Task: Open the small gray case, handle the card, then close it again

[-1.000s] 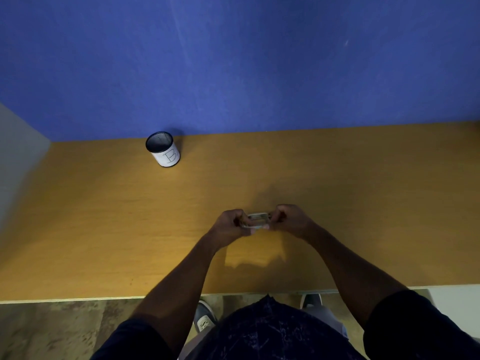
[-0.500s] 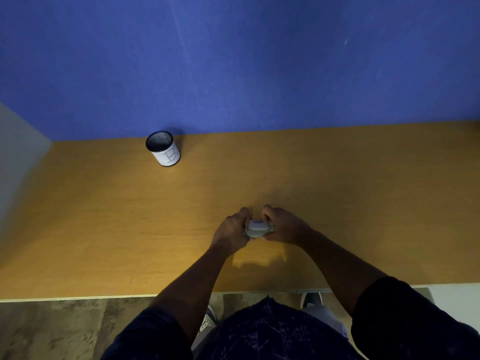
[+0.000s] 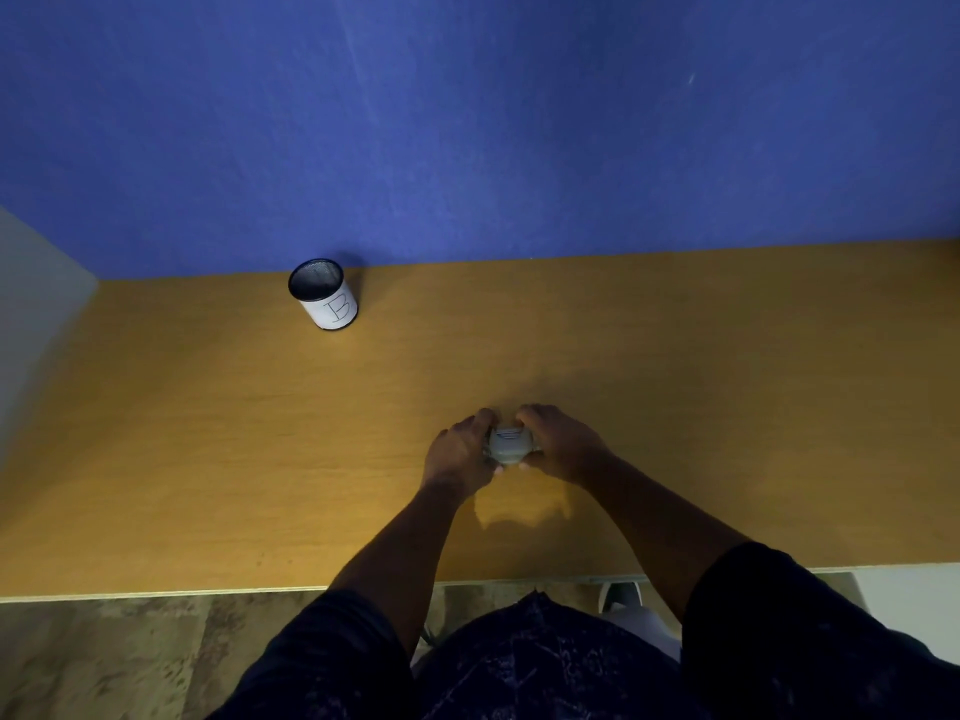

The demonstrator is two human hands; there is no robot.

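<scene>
case: small gray case [image 3: 511,445] held between both hands, just above the bench [image 3: 208,459], near the front edge, centre of view
case state: looks shut now, gray lid face up toward the camera, faint mark on top; seam not clear enough to confirm it is latched
card: not visible; a second ago a pale flat thing showed between the hands, now only the gray shell shows, so the card is probably back inside (judgement)
left hand: left hand [image 3: 460,454] curled around the case's left side, fingers over the far edge, gripping it
right hand: right hand [image 3: 563,444] curled around the right side, thumb near the front edge, also gripping it
change: half a second ago the case was tilted and partly hidden by fingers; now it sits flatter and more of the lid is exposed, hands have drifted slightly right
task meaning: reads as the closing step, late in the task; what is left is likely a final press to snap it and setting it down
risk: small smooth shell, could slip or stay unlatched if squeezed off-centre
other: mesh pen cup [image 3: 323,294] with a white label marked B, back left by the blue wall [image 3: 467,122], well apart from the hands, untouched
</scene>
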